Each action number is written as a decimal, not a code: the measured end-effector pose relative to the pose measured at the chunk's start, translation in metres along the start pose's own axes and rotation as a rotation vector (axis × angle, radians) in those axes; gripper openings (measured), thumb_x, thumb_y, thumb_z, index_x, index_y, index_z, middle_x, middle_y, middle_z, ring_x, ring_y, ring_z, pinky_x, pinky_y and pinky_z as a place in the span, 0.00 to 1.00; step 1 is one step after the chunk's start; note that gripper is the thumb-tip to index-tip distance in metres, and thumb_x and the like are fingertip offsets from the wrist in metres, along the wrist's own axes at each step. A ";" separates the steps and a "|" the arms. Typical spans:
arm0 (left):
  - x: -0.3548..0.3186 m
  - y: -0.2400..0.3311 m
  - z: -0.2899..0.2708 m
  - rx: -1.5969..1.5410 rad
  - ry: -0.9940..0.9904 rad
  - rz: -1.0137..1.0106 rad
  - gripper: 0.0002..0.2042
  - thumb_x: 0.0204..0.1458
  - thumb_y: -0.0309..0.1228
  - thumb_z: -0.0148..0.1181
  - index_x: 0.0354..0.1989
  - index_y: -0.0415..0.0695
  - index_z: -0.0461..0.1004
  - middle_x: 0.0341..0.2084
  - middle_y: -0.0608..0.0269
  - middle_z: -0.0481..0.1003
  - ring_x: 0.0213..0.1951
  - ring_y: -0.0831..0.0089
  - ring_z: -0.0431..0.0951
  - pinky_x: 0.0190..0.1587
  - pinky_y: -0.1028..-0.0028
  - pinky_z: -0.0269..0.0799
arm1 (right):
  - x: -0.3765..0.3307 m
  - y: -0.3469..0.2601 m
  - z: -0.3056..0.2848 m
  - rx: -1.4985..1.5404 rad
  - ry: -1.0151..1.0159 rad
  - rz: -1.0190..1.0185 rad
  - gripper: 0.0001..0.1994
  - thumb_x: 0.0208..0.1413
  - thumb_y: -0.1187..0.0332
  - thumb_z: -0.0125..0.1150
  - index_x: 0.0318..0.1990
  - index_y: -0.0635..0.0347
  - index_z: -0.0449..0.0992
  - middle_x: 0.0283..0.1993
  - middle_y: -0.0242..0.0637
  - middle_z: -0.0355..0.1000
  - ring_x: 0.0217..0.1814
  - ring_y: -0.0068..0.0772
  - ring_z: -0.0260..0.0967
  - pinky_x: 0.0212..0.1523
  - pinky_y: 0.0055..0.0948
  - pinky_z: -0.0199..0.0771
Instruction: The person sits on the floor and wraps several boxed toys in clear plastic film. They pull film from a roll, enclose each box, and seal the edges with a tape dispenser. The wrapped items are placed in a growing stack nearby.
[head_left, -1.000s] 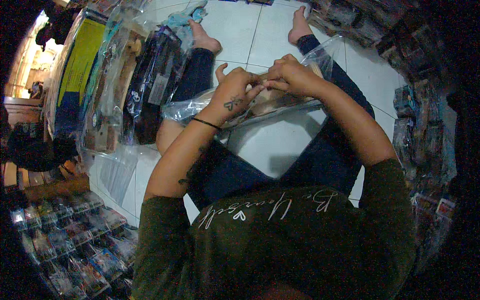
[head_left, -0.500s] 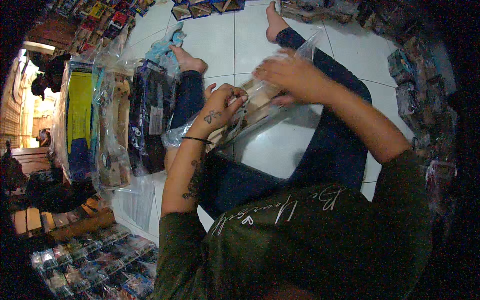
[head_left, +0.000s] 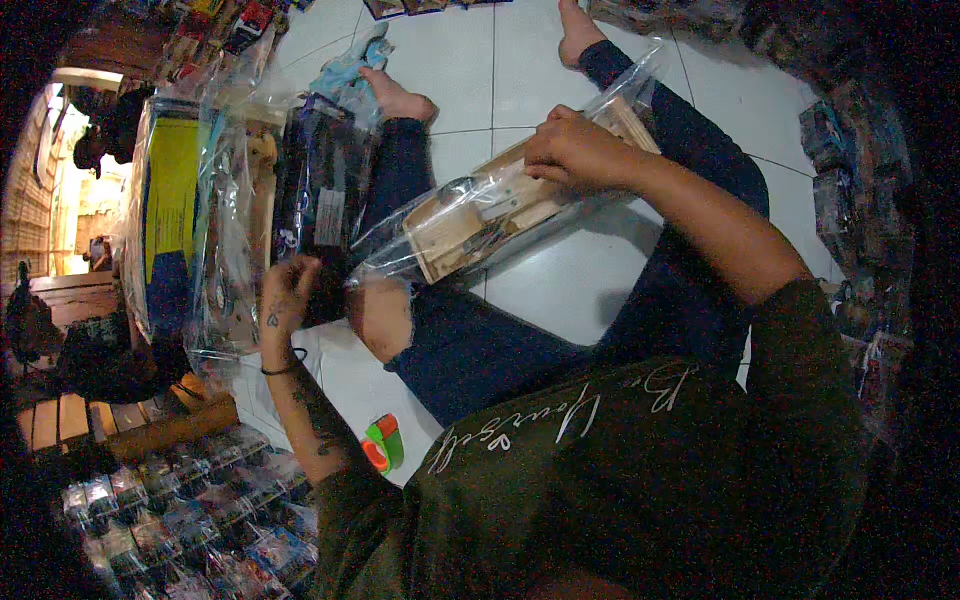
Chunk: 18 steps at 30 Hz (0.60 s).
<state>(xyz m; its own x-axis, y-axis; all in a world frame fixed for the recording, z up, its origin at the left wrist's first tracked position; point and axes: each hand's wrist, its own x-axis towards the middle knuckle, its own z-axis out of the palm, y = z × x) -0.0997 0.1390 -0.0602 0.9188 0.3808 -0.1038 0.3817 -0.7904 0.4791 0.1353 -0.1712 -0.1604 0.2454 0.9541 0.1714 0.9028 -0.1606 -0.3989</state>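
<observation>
A long pale wooden box [head_left: 475, 225] in a clear plastic bag lies slanted across my lap, its loose bag end [head_left: 385, 262] trailing to the left. My right hand [head_left: 580, 150] grips its upper edge toward the far right end, fingers curled over the plastic. Off to the left, my left hand [head_left: 288, 290] is away from the box, its fingers drawn together in a pinch. Whether something small is between them cannot be made out. That hand is beside a dark plastic-wrapped package [head_left: 325, 190].
A green and orange tape dispenser [head_left: 384, 443] lies by my left knee. More wrapped boxes, one yellow and blue [head_left: 172, 210], stand on the left. Light blue crumpled plastic [head_left: 352, 65] is near my foot. Rows of small packs [head_left: 190, 510] fill the lower left; wrapped stacks [head_left: 845, 200] line the right.
My left hand has left the box and moved left and down. My right hand has settled on its upper edge. The tape dispenser has come into sight and the view has shifted slightly.
</observation>
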 end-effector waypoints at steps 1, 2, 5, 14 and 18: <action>0.002 0.011 0.009 0.019 0.186 0.022 0.12 0.49 0.35 0.61 0.35 0.37 0.76 0.27 0.55 0.76 0.30 0.65 0.75 0.37 0.69 0.69 | 0.001 0.000 -0.001 -0.006 0.027 -0.001 0.10 0.53 0.60 0.56 0.31 0.57 0.77 0.29 0.37 0.72 0.38 0.38 0.67 0.50 0.37 0.58; 0.006 0.027 0.024 0.031 0.374 -0.047 0.13 0.48 0.35 0.61 0.36 0.37 0.75 0.29 0.54 0.77 0.32 0.62 0.76 0.39 0.68 0.69 | 0.002 -0.001 -0.001 -0.016 0.004 -0.023 0.11 0.53 0.60 0.56 0.31 0.57 0.77 0.29 0.38 0.72 0.37 0.40 0.67 0.49 0.37 0.59; 0.034 0.081 0.104 0.077 0.333 0.562 0.17 0.45 0.36 0.62 0.44 0.43 0.73 0.42 0.56 0.72 0.50 0.59 0.67 0.57 0.55 0.53 | 0.002 -0.002 -0.007 -0.022 0.006 -0.030 0.10 0.53 0.60 0.56 0.31 0.57 0.77 0.29 0.38 0.72 0.37 0.42 0.67 0.49 0.38 0.59; 0.066 0.116 0.156 0.067 0.078 0.561 0.10 0.49 0.37 0.58 0.34 0.44 0.77 0.28 0.57 0.74 0.39 0.60 0.72 0.54 0.51 0.53 | 0.010 -0.004 -0.007 0.030 -0.147 0.051 0.13 0.52 0.62 0.57 0.44 0.53 0.76 0.34 0.38 0.75 0.37 0.40 0.69 0.51 0.39 0.58; 0.075 0.109 0.164 -0.186 -0.073 0.445 0.10 0.51 0.37 0.57 0.32 0.43 0.76 0.29 0.57 0.74 0.40 0.60 0.72 0.53 0.53 0.54 | -0.002 0.005 -0.017 -0.054 -0.046 -0.100 0.16 0.49 0.61 0.60 0.46 0.51 0.75 0.40 0.35 0.75 0.43 0.37 0.69 0.55 0.40 0.57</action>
<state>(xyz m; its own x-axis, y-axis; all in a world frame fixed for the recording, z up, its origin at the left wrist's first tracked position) 0.0269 0.0025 -0.1588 0.9959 -0.0151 0.0889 -0.0686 -0.7672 0.6377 0.1452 -0.1784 -0.1472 0.1377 0.9765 0.1658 0.9400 -0.0760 -0.3327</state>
